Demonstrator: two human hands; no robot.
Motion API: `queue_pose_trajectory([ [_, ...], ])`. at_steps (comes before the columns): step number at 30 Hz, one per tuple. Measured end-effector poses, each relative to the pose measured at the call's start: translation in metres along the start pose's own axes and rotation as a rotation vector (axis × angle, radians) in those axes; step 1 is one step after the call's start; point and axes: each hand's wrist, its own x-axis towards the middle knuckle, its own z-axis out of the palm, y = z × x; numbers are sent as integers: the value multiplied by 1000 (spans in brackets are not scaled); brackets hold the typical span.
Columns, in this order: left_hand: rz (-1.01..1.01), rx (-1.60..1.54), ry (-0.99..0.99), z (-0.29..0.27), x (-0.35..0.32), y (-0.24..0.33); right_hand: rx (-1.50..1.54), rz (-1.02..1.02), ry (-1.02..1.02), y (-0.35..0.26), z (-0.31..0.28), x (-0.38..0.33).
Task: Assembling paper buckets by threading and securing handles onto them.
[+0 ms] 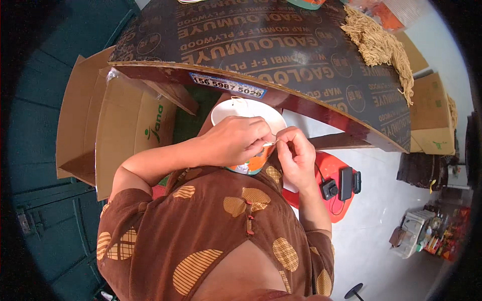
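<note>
A round white-lined bucket (224,116), with orange flowers printed on its outside, sits in my lap under the table edge. My left hand (240,138) reaches across it from the left, fingers closed in a pinch at the near right of the rim. Close beside it, almost touching, my right hand (298,154) pinches too, thumb against forefinger. Between the two sets of fingertips shows a small pale bit (269,144), too small to name. A thin light strand (238,100) lies at the bucket's far rim.
The dark printed plywood table (261,45) spans the front, a heap of tan yarn (379,40) at its right. Open cardboard boxes stand at left (125,135) and right (432,120). A red stool (326,165) beside me carries black devices (345,183) with a cable.
</note>
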Motion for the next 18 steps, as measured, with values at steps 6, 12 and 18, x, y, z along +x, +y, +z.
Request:
queue_pose_trajectory([
  [6, 63, 6, 43, 4, -2, -5, -116, 63, 33, -8, 5, -2],
  [12, -82, -68, -34, -2, 1, 2, -89, 96, 119, -12, 12, -3],
  [18, -82, -72, 12, 4, 3, -4, -196, -31, 57, -12, 7, 0],
])
